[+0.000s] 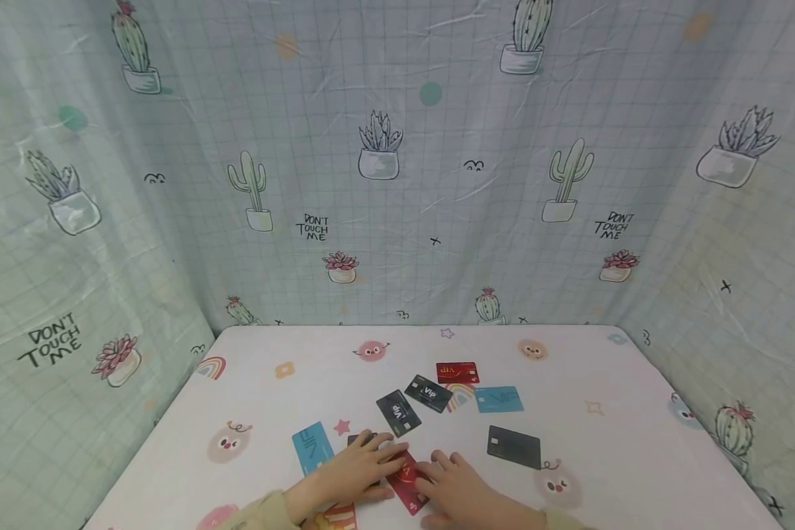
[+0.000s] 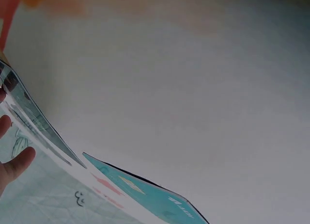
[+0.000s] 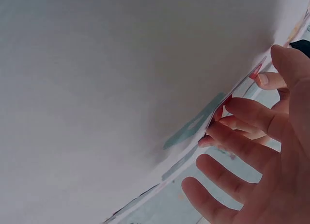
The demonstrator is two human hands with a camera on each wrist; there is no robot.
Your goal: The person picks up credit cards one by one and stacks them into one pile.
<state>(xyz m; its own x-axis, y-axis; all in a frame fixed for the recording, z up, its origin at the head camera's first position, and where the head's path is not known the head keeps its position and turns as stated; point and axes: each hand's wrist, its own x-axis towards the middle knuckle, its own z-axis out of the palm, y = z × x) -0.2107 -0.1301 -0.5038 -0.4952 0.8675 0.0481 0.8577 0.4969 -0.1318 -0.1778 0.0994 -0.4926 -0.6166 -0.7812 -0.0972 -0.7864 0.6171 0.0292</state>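
In the head view a red VIP card (image 1: pixel 409 492) lies slanted on the table between the two hands. My left hand (image 1: pixel 361 467) reaches over it with spread fingers, fingertips touching its upper left part. A dark card (image 1: pixel 356 439) shows partly beneath the left hand, the rest of it hidden. My right hand (image 1: pixel 460 489) touches the right edge of the red card with its fingers; the right wrist view shows that hand (image 3: pixel 256 141) with its fingers apart. Beside the left forearm lies a blue card (image 1: pixel 313 447), seen edge-on in the left wrist view.
Beyond the hands lie two black VIP cards (image 1: pixel 399 412) (image 1: pixel 428 394), another red card (image 1: pixel 457 372) and a second blue card (image 1: pixel 499 400). A dark card (image 1: pixel 514 447) lies to the right. Printed cloth hangs around the white patterned table (image 1: pixel 636 456).
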